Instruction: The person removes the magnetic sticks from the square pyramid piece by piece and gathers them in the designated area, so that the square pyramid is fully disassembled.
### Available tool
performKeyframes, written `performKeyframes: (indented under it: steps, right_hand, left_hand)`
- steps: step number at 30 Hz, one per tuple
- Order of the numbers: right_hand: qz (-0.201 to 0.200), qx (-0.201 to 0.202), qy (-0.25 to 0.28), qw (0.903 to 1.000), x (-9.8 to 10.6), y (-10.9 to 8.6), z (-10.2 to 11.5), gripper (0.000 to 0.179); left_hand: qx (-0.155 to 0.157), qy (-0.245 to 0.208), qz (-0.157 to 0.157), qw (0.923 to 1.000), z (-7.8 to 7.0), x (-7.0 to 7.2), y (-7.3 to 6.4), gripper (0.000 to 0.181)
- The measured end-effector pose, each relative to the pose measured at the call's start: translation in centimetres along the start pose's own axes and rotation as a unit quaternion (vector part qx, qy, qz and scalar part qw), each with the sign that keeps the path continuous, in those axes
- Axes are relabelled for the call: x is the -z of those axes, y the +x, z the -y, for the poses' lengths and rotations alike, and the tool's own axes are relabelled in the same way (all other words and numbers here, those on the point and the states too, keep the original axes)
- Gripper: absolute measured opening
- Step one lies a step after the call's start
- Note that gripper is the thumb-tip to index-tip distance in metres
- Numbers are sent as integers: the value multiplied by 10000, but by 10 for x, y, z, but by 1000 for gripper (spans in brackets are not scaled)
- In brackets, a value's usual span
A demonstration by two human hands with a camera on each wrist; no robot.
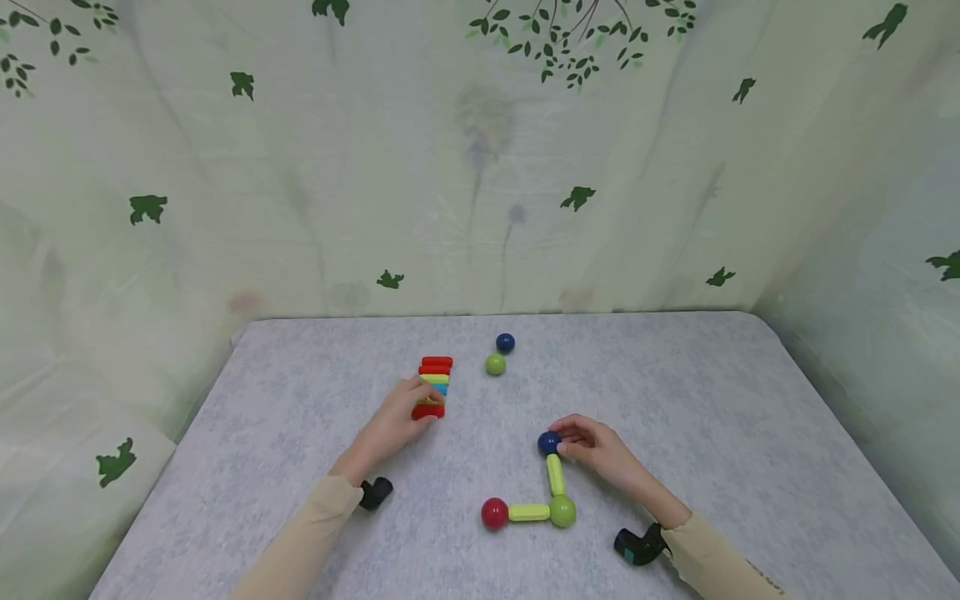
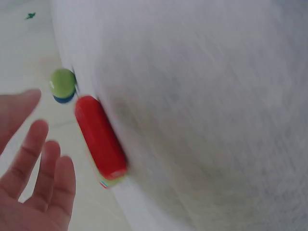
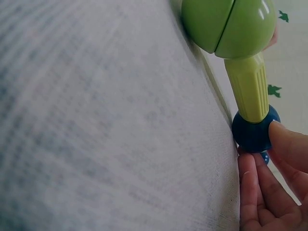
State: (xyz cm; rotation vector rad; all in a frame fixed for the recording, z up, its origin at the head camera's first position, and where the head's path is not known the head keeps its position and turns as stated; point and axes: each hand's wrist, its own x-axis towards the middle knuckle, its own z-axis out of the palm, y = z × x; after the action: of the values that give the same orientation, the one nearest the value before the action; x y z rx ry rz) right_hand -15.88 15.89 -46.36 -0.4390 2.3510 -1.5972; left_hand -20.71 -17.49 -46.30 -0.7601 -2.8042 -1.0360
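My right hand (image 1: 596,450) pinches a dark blue ball (image 3: 255,130) between thumb and fingers. That ball sits on the end of a yellow-green rod (image 3: 247,89), whose other end meets a green ball (image 1: 562,511). From the green ball a second yellow-green rod (image 1: 529,512) runs left to a red ball (image 1: 494,513), making an L shape on the table. My left hand (image 1: 401,408) reaches over a row of colored rods, thumb and fingers apart, close to the nearest red rod (image 2: 101,137). It partly covers the row in the head view.
Behind the hands, a loose blue ball (image 1: 506,342) and a loose green ball (image 1: 495,364) lie close together, right of the row's far red rods (image 1: 437,362). The grey table (image 1: 675,375) ends at a leaf-printed curtain (image 1: 480,167).
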Motion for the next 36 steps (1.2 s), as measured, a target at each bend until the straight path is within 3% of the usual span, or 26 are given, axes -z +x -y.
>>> performKeyframes:
  steps: [4,9,16,19,23,28,36]
  right_hand:
    - [-33,16,42,10000,0,5,-18,24]
    - [-28,-5,79,10000,0,9,-31,26]
    - [-18,11,54,10000,0,9,-31,26]
    - [-31,-8,70,10000,0,9,-30,26]
    - [-40,-25,122,9999,0,8,-30,26]
    - [-43,-55,102,9999,1,8,-31,26]
    - [-100,-67,36,9999,0,8,-31,24]
  left_hand:
    - [-376,-657,903,9930,-16,-2,-4,19]
    - [-417,-1109,2140,9696,-39,-13,-9,16]
    - [-574,-1427,2942,9433,-61,-32,-17,24]
    - [-669,-1349,3144,9372,-68,-37,-21,29]
    - [-884,-981,3277,9355,-75,-43,-25,31]
    - [-1055,-572,3159,9412,-78,-47,-26,29]
    - [-1161,-434,2958,9472,-77,-49,-27,22]
